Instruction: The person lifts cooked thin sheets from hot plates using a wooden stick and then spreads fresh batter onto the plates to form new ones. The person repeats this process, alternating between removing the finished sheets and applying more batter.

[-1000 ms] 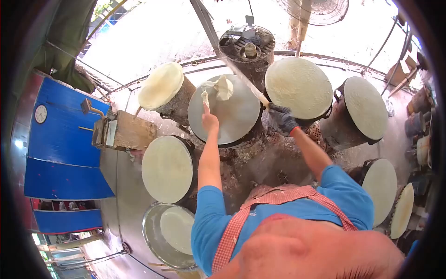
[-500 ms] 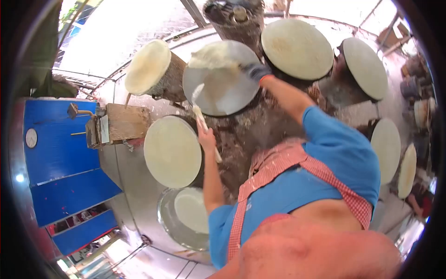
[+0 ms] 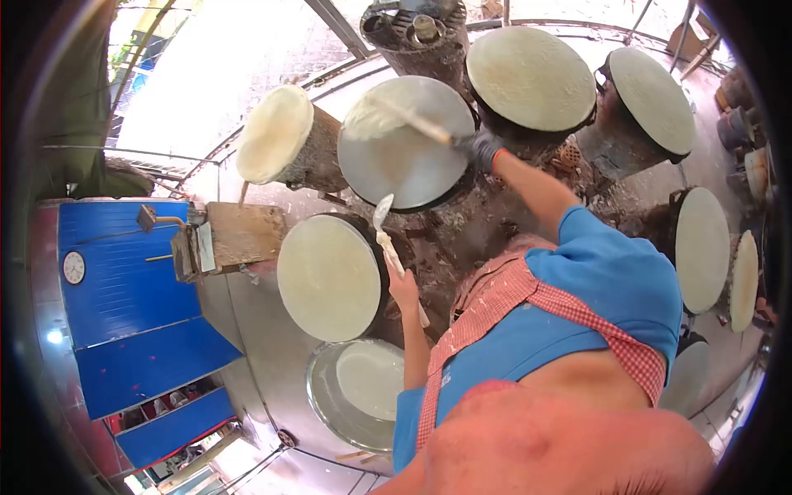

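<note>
My left hand (image 3: 402, 289) is closed around the handle of a batter-smeared spatula (image 3: 382, 216), its blade pointing up near the front edge of a round griddle (image 3: 404, 169). My right hand (image 3: 478, 152), in a dark glove, grips a wooden spreader (image 3: 421, 124) that reaches across the griddle, partly blurred. Pale batter (image 3: 363, 114) covers the griddle's far left part, while the rest of its grey surface shows bare with a brownish patch.
Around me stand several griddles covered with pale batter, including a left one (image 3: 330, 276), a back right one (image 3: 532, 78) and a far right one (image 3: 652, 99). A wide metal basin (image 3: 318, 384) holds batter at lower left. A wooden box (image 3: 247, 235) stands at left.
The wooden spreader now shows clearly over the griddle, where the gloved hand was blurred before. Batter covers a smaller stretch along the far edge. The spatula stays in my left hand.
</note>
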`<action>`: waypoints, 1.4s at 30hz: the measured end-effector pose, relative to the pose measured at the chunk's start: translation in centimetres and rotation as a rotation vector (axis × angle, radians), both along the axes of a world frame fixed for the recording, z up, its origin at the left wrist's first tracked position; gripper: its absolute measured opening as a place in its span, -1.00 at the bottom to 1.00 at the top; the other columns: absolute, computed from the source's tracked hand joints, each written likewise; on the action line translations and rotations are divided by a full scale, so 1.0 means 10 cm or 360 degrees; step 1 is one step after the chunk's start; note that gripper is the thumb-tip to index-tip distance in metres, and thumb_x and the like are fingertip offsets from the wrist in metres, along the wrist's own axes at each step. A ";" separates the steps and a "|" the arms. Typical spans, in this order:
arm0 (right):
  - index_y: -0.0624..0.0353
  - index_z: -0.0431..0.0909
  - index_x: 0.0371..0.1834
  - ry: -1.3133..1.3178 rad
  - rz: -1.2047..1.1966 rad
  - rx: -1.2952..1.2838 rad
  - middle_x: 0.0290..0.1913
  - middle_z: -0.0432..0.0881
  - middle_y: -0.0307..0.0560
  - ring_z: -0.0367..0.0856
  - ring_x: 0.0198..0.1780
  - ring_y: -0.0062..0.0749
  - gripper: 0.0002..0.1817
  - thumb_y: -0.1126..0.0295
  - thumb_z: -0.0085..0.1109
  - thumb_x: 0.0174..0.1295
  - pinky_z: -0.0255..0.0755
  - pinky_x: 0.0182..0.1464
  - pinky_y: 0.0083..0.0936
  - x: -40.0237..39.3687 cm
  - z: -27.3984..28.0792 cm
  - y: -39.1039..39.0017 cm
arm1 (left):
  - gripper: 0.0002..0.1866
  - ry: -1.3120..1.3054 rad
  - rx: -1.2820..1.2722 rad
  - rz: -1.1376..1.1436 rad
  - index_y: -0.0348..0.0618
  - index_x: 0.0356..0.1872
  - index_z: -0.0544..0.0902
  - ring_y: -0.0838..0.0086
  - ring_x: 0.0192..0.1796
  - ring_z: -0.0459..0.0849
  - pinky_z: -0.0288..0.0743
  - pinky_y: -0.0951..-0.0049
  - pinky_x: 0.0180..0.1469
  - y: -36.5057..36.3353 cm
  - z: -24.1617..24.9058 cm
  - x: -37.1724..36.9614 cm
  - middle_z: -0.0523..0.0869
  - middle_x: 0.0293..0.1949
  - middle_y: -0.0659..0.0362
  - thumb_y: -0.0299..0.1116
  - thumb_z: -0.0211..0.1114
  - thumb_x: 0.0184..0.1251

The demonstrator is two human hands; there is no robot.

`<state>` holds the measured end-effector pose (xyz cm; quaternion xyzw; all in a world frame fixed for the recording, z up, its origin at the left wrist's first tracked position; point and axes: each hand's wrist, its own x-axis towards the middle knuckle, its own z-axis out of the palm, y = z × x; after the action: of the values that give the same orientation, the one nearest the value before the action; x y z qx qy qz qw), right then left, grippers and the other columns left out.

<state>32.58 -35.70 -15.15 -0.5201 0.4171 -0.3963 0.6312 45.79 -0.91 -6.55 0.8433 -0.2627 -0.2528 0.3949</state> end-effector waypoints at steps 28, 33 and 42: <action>0.08 0.49 -0.04 0.0882 0.1716 0.0061 -0.31 0.57 -0.32 0.49 -0.33 -0.60 -0.63 0.32 0.11 0.03 0.39 -0.22 -0.63 0.06 -0.10 -1.77 | -0.26 0.0757 -0.0226 0.0917 0.06 0.29 -0.02 0.63 -0.81 0.24 0.12 0.62 -0.80 -0.04 0.30 -1.01 0.34 -0.68 0.22 -0.56 0.04 0.03; 0.12 0.43 0.03 0.0586 0.1911 -0.0390 -0.24 0.59 -0.16 0.55 -0.24 -0.44 -0.55 0.43 0.08 -0.03 0.40 -0.14 -0.53 0.55 -0.22 -2.04 | -0.28 0.0703 -0.0125 0.1061 0.05 0.26 0.08 0.64 -0.77 0.25 0.11 0.63 -0.78 0.13 0.06 -1.22 0.30 -0.69 0.27 -0.60 0.08 0.01; 0.09 0.61 -0.37 0.1094 0.1537 0.0363 -0.75 0.33 -0.32 0.32 -0.71 -0.58 -0.65 0.05 0.26 -0.06 0.21 -0.70 -0.59 0.46 0.76 -1.85 | -0.23 0.0885 -0.0120 0.1193 0.15 0.28 0.00 0.62 -0.71 0.24 0.12 0.64 -0.73 0.30 0.04 -1.35 0.28 -0.66 0.26 -0.62 0.08 0.03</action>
<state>37.21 -54.23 -7.56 -0.6780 0.3537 0.1733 0.6207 32.26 2.07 -6.10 0.7653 0.1670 -0.2994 0.5448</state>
